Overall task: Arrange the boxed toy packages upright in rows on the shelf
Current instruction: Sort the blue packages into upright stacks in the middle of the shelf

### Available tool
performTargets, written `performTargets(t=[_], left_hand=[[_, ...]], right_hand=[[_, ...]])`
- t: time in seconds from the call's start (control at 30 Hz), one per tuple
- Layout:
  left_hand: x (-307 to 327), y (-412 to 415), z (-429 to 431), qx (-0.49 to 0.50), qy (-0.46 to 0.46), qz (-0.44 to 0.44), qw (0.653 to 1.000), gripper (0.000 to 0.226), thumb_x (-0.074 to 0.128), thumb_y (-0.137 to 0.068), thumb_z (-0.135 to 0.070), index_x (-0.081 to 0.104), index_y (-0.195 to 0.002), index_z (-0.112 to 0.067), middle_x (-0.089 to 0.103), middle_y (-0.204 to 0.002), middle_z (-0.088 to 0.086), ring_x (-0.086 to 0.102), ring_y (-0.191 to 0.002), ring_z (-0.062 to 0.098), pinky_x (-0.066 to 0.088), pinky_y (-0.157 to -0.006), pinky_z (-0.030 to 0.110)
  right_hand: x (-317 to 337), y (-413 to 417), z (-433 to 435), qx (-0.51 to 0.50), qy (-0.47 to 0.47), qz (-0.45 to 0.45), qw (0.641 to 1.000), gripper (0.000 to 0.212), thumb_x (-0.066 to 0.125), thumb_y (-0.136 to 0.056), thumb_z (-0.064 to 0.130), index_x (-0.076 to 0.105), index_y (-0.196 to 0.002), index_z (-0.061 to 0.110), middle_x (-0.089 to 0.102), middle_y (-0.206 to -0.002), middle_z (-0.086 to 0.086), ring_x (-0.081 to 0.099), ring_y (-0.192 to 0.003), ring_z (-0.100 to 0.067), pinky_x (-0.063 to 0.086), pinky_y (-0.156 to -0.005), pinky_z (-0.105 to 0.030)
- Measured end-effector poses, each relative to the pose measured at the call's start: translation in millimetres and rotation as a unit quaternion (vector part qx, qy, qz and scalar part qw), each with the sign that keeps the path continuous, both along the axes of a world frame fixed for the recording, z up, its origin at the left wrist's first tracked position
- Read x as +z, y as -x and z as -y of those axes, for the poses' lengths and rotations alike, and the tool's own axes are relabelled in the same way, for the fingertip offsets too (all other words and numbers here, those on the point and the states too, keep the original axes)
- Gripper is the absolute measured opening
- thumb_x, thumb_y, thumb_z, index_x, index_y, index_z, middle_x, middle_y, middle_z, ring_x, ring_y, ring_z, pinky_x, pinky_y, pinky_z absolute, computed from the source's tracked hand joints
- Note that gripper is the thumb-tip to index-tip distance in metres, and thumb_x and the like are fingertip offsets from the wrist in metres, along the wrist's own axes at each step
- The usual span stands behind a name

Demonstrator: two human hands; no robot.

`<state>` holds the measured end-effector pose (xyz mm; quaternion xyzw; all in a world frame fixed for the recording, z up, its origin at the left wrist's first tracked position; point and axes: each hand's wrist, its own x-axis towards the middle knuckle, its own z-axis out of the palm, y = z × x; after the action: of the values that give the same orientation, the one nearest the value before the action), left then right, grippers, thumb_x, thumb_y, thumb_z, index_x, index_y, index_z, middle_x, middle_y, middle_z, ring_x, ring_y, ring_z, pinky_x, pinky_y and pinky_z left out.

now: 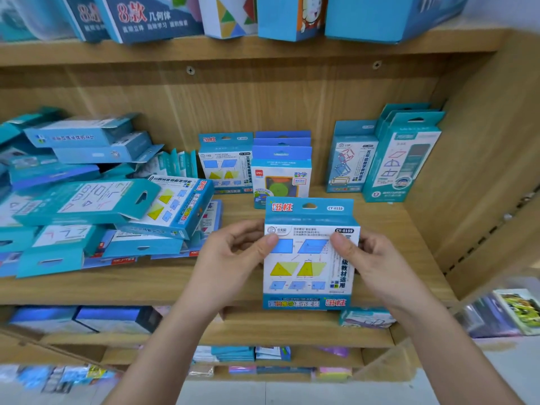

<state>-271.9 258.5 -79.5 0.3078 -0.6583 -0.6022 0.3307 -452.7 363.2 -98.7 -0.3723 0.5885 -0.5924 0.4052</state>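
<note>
I hold a blue and white boxed toy package (306,276) with triangle and parallelogram pictures upright in front of the wooden shelf (292,285). My left hand (233,255) grips its left edge, thumb on the front. My right hand (377,258) grips its right edge the same way. At the back of the shelf stand an identical package (225,162), a short row of blue packages (282,173) and taller teal boxes (403,159) on the right. A loose heap of toppled packages (96,197) lies on the shelf's left half.
The shelf's right side wall (482,171) closes off the right end. Big blue boxes (152,16) stand on the shelf above. Lower shelves hold more boxes (81,318) and flat packs (242,353). Bare wood lies between the held package and the standing rows.
</note>
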Motion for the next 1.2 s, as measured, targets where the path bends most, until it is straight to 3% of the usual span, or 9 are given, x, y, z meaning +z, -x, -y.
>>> performTargets(t=[0.2, 0.37, 0.5, 0.6, 0.7, 0.8, 0.97, 1.13, 1.2], left_hand=[[3, 0, -3, 0.012, 0.003, -0.021, 1.000, 0.033, 0.069, -0.068, -0.025, 0.068, -0.101, -0.020, 0.075, -0.093, -0.002, 0.069, -0.090, 0.018, 0.056, -0.070, 0.024], [1, 1, -15, 0.083, 0.182, 0.005, 0.980, 0.032, 0.080, -0.069, -0.013, 0.070, -0.094, -0.030, 0.070, -0.082, -0.008, 0.062, -0.077, 0.000, 0.051, -0.071, 0.014], [-20, -2, -14, 0.078, 0.555, 0.061, 0.826, 0.024, 0.067, -0.084, -0.021, 0.068, -0.107, -0.016, 0.066, -0.109, -0.003, 0.060, -0.090, 0.018, 0.047, -0.085, 0.025], [-26, 0, -18, 0.102, 0.613, 0.042, 0.782, 0.024, 0.069, -0.086, -0.012, 0.065, -0.109, -0.016, 0.064, -0.110, 0.001, 0.060, -0.086, 0.023, 0.047, -0.084, 0.026], [-29, 2, -23, 0.110, 0.655, 0.035, 0.747, 0.033, 0.075, -0.078, -0.003, 0.065, -0.108, -0.014, 0.066, -0.110, 0.004, 0.062, -0.085, 0.024, 0.051, -0.076, 0.032], [-27, 5, -25, 0.103, 0.646, 0.013, 0.756, 0.030, 0.072, -0.081, -0.004, 0.064, -0.108, -0.012, 0.067, -0.110, 0.006, 0.063, -0.090, 0.023, 0.051, -0.081, 0.031], [-25, 8, -10, 0.134, 0.533, 0.047, 0.834, 0.036, 0.072, -0.076, -0.020, 0.059, -0.109, -0.012, 0.063, -0.113, 0.000, 0.057, -0.104, 0.019, 0.037, -0.097, 0.023], [-26, 8, 3, 0.137, 0.546, 0.063, 0.824, 0.030, 0.076, -0.073, -0.012, 0.066, -0.101, -0.012, 0.067, -0.104, 0.005, 0.060, -0.094, 0.027, 0.037, -0.095, 0.024], [-25, 8, 6, 0.140, 0.548, 0.070, 0.822, 0.029, 0.075, -0.072, -0.007, 0.070, -0.100, -0.007, 0.067, -0.104, 0.006, 0.059, -0.095, 0.027, 0.037, -0.096, 0.023]], right_hand=[[7, 1, -2, 0.003, 0.016, 0.021, 1.000, 0.027, 0.061, -0.073, 0.029, 0.066, -0.097, 0.017, 0.076, -0.086, 0.007, 0.071, -0.079, -0.006, 0.051, -0.063, -0.013], [4, 16, -10, 0.018, 0.047, -0.059, 0.997, 0.039, 0.075, -0.067, 0.017, 0.067, -0.104, 0.025, 0.071, -0.106, 0.006, 0.063, -0.104, -0.008, 0.051, -0.082, -0.018], [12, 23, -16, -0.008, 0.089, -0.201, 0.976, 0.048, 0.079, -0.066, -0.008, 0.067, -0.089, 0.033, 0.065, -0.110, 0.010, 0.059, -0.110, -0.008, 0.053, -0.084, -0.021], [16, 20, -14, -0.007, 0.122, -0.381, 0.916, 0.040, 0.079, -0.064, 0.005, 0.065, -0.097, 0.023, 0.059, -0.111, 0.015, 0.057, -0.110, -0.008, 0.049, -0.087, -0.022], [8, 15, -9, -0.003, 0.114, -0.521, 0.846, 0.059, 0.079, -0.059, 0.008, 0.055, -0.110, 0.027, 0.055, -0.122, 0.008, 0.054, -0.114, -0.016, 0.049, -0.086, -0.042], [4, 11, -4, -0.053, 0.150, -0.574, 0.804, 0.058, 0.078, -0.062, 0.001, 0.057, -0.112, 0.019, 0.059, -0.119, -0.002, 0.057, -0.108, -0.024, 0.049, -0.084, -0.044], [5, 7, -1, -0.095, 0.204, -0.565, 0.794, 0.034, 0.068, -0.070, -0.002, 0.068, -0.104, 0.001, 0.065, -0.110, -0.010, 0.059, -0.104, -0.025, 0.044, -0.095, -0.028], [5, 13, 5, -0.093, 0.203, -0.579, 0.784, 0.034, 0.073, -0.071, -0.001, 0.069, -0.104, 0.002, 0.065, -0.110, -0.010, 0.056, -0.109, -0.028, 0.039, -0.101, -0.027], [7, 14, 7, -0.062, 0.182, -0.561, 0.805, 0.035, 0.075, -0.070, 0.008, 0.070, -0.105, 0.008, 0.065, -0.111, -0.003, 0.057, -0.107, -0.023, 0.040, -0.099, -0.024]])
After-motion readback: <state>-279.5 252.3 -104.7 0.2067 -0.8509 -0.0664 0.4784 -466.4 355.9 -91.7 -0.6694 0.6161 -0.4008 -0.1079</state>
